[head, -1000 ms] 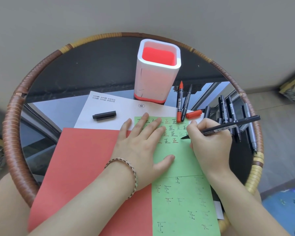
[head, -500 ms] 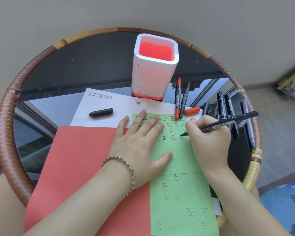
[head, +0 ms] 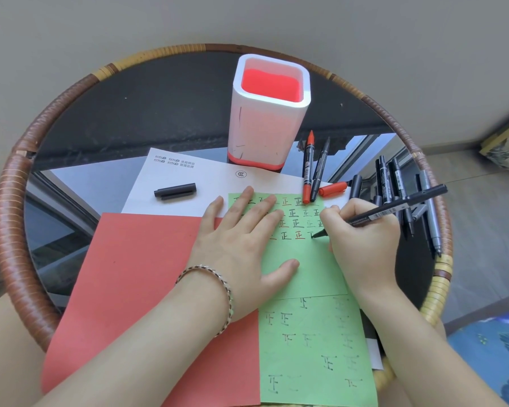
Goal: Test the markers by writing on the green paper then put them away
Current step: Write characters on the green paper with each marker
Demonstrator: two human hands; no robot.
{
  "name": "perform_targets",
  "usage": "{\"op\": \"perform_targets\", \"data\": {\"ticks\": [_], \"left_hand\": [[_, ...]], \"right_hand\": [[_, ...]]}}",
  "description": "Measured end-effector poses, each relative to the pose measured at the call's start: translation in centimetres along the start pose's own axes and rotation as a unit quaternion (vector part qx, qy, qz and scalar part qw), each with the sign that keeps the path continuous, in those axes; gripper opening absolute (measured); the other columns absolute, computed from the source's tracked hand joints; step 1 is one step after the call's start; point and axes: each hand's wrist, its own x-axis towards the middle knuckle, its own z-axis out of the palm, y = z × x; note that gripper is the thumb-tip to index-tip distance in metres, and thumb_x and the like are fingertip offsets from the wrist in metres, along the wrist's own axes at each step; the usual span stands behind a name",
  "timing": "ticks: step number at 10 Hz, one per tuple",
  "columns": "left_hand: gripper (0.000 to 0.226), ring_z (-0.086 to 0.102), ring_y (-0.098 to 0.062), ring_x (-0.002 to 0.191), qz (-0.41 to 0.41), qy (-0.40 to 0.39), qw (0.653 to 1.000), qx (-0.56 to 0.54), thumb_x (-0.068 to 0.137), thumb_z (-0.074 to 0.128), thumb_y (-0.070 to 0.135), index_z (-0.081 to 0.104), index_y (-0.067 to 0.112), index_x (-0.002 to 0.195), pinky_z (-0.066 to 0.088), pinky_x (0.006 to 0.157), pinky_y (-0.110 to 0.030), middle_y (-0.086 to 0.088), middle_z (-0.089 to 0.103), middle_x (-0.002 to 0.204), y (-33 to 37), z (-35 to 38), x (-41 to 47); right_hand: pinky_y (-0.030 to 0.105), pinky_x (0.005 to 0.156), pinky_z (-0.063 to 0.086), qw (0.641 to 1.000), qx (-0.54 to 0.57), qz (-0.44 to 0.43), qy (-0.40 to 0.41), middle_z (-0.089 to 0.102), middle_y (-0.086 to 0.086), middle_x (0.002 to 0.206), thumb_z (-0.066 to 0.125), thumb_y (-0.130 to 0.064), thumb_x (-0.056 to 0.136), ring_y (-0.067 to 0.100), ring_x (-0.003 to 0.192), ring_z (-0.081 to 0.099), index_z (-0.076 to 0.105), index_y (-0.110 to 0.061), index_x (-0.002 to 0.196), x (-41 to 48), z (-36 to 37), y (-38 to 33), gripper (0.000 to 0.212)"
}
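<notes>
A green paper [head: 312,277] covered in rows of written characters lies on the right half of the round table. My left hand [head: 247,248] rests flat on it, fingers spread, pinning it down. My right hand [head: 362,239] grips a black marker [head: 394,210] whose tip touches the green paper at the end of the lowest row. Behind the paper lie an uncapped red marker [head: 308,168] and a black marker [head: 319,171]. A white pen holder [head: 265,124] with a red inside stands at the back. Several dark markers [head: 400,189] lie at the right.
A red sheet [head: 135,277] lies left of the green paper, a white printed sheet [head: 200,174] behind it. A black cap [head: 175,191] sits on the white sheet, a red cap [head: 333,188] near the red marker. The glass table has a woven rattan rim [head: 9,230].
The marker tip in my right hand has shifted slightly down and left along the lowest row, adding a stroke. My left hand stays flat on the paper.
</notes>
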Motion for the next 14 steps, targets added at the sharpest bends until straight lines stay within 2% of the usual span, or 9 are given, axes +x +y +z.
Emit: {"op": "perform_targets", "data": {"ticks": [2, 3, 5, 7, 9, 11, 12, 13, 14], "left_hand": [[0.08, -0.012, -0.005, 0.138, 0.002, 0.001, 1.0, 0.001, 0.064, 0.006, 0.068, 0.016, 0.037, 0.138, -0.016, 0.107, -0.036, 0.021, 0.005, 0.151, -0.05, 0.05, -0.06], [0.08, -0.012, -0.005, 0.139, 0.0, 0.0, 1.0, -0.004, 0.064, 0.007, 0.068, 0.017, 0.037, 0.138, -0.015, 0.107, -0.036, 0.021, 0.007, 0.151, -0.03, 0.03, -0.01], [0.081, -0.011, -0.006, 0.139, 0.0, 0.0, 1.0, -0.006, 0.064, 0.008, 0.068, 0.018, 0.036, 0.138, -0.015, 0.107, -0.036, 0.021, 0.007, 0.151, 0.0, 0.0, -0.01], [0.08, -0.012, -0.005, 0.138, 0.0, 0.002, 1.0, -0.004, 0.064, 0.007, 0.068, 0.017, 0.037, 0.138, -0.015, 0.107, -0.036, 0.022, 0.006, 0.151, -0.05, -0.05, -0.08], [0.08, -0.013, -0.005, 0.138, 0.0, 0.0, 1.0, 0.0, 0.064, 0.006, 0.068, 0.016, 0.037, 0.137, -0.016, 0.107, -0.036, 0.022, 0.006, 0.151, -0.01, -0.03, -0.04], [0.08, -0.013, -0.005, 0.138, 0.0, 0.0, 1.0, 0.001, 0.064, 0.006, 0.068, 0.016, 0.038, 0.137, -0.016, 0.107, -0.036, 0.022, 0.005, 0.151, -0.06, 0.02, -0.02], [0.08, -0.013, -0.005, 0.138, 0.0, -0.001, 1.0, -0.003, 0.064, 0.007, 0.068, 0.016, 0.038, 0.137, -0.016, 0.107, -0.036, 0.022, 0.006, 0.151, -0.05, -0.01, -0.03], [0.079, -0.014, -0.005, 0.138, 0.002, -0.002, 1.0, 0.002, 0.064, 0.006, 0.068, 0.014, 0.038, 0.137, -0.016, 0.106, -0.036, 0.022, 0.004, 0.151, -0.09, -0.02, -0.01], [0.08, -0.015, -0.005, 0.138, 0.002, -0.004, 1.0, 0.005, 0.063, 0.004, 0.068, 0.013, 0.038, 0.137, -0.016, 0.106, -0.036, 0.022, 0.003, 0.151, -0.11, 0.02, -0.01]], "right_hand": [[0.029, 0.05, 0.03, 1.0, -0.004, 0.002, 0.004, 0.043, 0.032, 0.046, 0.055, -0.015, 0.067, 0.02, 0.045, 0.034, 0.044, 0.005, 0.048, 0.06, -0.03, 0.08, 0.03], [0.026, 0.05, 0.027, 1.0, -0.01, -0.004, 0.016, 0.037, 0.018, 0.042, 0.056, -0.012, 0.069, 0.019, 0.046, 0.032, 0.042, 0.005, 0.048, 0.07, -0.02, 0.32, 0.03], [0.025, 0.049, 0.029, 1.0, 0.004, -0.005, 0.005, 0.045, 0.033, 0.047, 0.058, -0.008, 0.073, 0.019, 0.044, 0.035, 0.045, 0.008, 0.049, 0.04, -0.18, -0.17, 0.032], [0.026, 0.051, 0.031, 1.0, 0.002, -0.005, -0.007, 0.043, 0.032, 0.044, 0.057, -0.008, 0.071, 0.02, 0.043, 0.035, 0.041, 0.003, 0.045, 0.01, 0.03, -0.21, 0.033], [0.026, 0.051, 0.03, 1.0, 0.011, 0.003, -0.014, 0.041, 0.034, 0.046, 0.055, -0.012, 0.068, 0.02, 0.043, 0.033, 0.042, 0.007, 0.046, -0.1, -0.16, -0.35, 0.031], [0.026, 0.05, 0.027, 1.0, 0.005, 0.004, -0.001, 0.032, 0.019, 0.04, 0.055, -0.012, 0.066, 0.019, 0.044, 0.031, 0.038, 0.0, 0.045, -0.12, -0.07, 0.07, 0.03], [0.022, 0.046, 0.023, 1.0, 0.001, 0.012, 0.013, 0.029, -0.001, 0.039, 0.053, -0.01, 0.063, 0.016, 0.045, 0.029, 0.038, -0.002, 0.045, -0.02, -0.26, 0.26, 0.025], [0.023, 0.047, 0.024, 0.999, 0.018, 0.021, 0.017, 0.033, 0.009, 0.041, 0.052, -0.009, 0.063, 0.018, 0.044, 0.03, 0.038, 0.001, 0.045, 0.02, -0.37, 0.12, 0.025], [0.02, 0.04, 0.031, 0.997, 0.065, 0.011, 0.038, 0.039, 0.004, 0.035, 0.059, -0.006, 0.078, 0.016, 0.036, 0.038, 0.042, 0.004, 0.05, 0.02, -0.7, -0.05, 0.034]]}}
